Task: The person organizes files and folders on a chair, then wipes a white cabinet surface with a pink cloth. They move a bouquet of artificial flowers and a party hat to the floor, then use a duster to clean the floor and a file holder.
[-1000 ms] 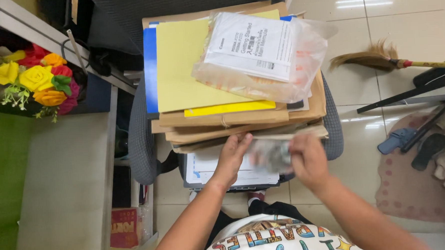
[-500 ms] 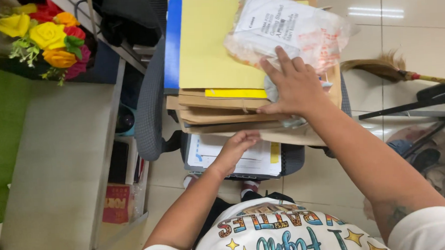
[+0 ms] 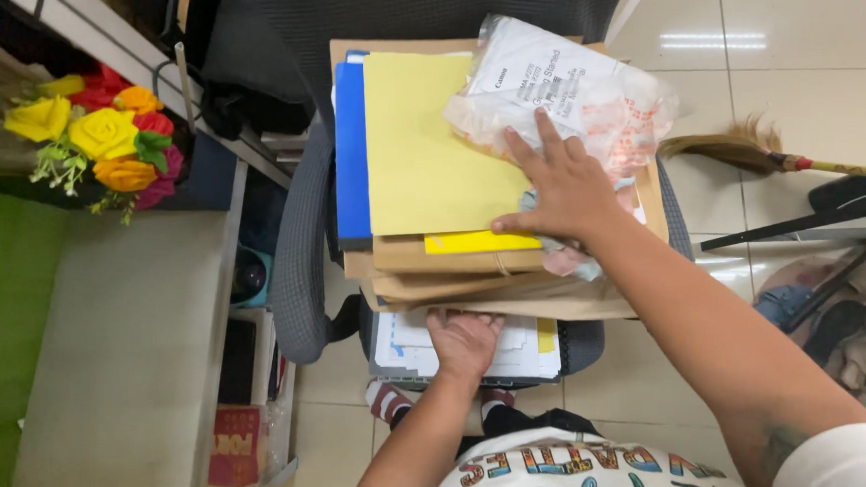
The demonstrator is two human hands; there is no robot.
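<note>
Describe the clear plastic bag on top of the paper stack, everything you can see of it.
The clear plastic bag is thin, crinkled and see-through, with reddish printing on its right part. Inside lies a white printed booklet. It sits tilted on the top right of the stack, over the pale yellow folder, on the office chair. The right hand presses flat on its near edge, fingers spread. The left hand is apart from it, lower down under the brown envelopes.

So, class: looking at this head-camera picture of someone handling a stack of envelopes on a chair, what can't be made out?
- Left hand: fingertips hidden under the brown envelopes.
- White papers at the bottom: mostly covered by the stack above.
- Under the right hand: what it presses beside the plastic bag is hidden.
- Broom: handle cut off by the right edge.
- Chair: seat covered by the stack.
</note>
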